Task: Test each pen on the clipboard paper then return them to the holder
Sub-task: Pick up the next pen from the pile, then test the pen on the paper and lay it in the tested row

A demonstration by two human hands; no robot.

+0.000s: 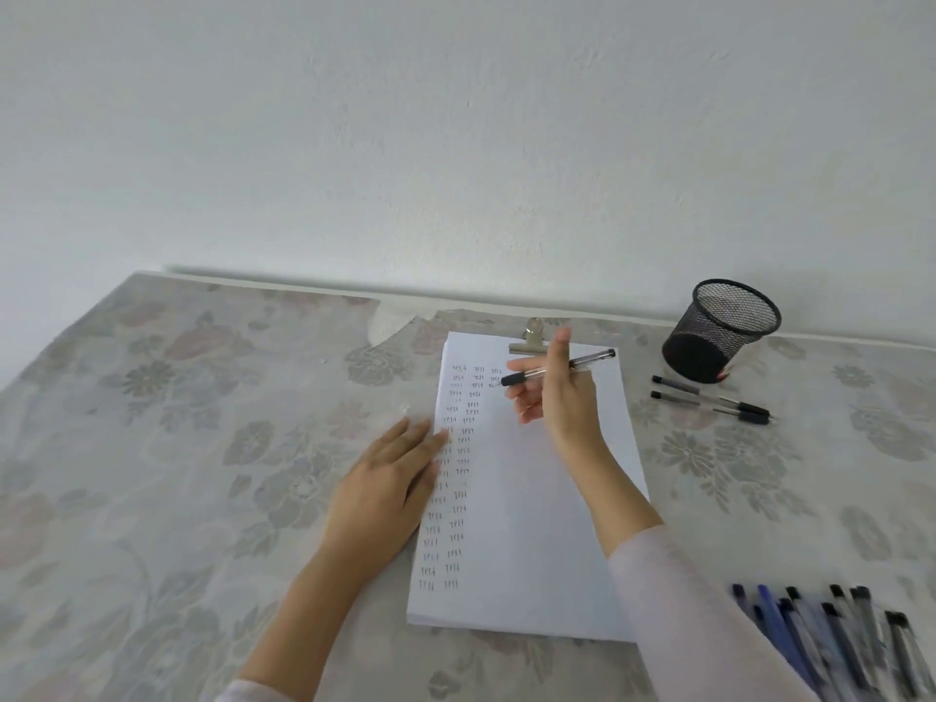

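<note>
Steadying the sheet, the left hand (390,478) lies flat, fingers straight, on the clipboard paper's (532,524) left edge. The right hand (557,397) pinches a pen (590,359), held nearly level over the top written rows. The mesh holder (719,331) stands apparently empty, with two pens (709,395) just beside it and a pen pile (835,646) nearer.

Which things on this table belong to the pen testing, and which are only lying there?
For the job: pen in the right hand; clipboard paper, left hand resting on its edge; mesh holder; two pens beside it; pile of pens at lower right.
Just there: floral tablecloth; white wall.
</note>
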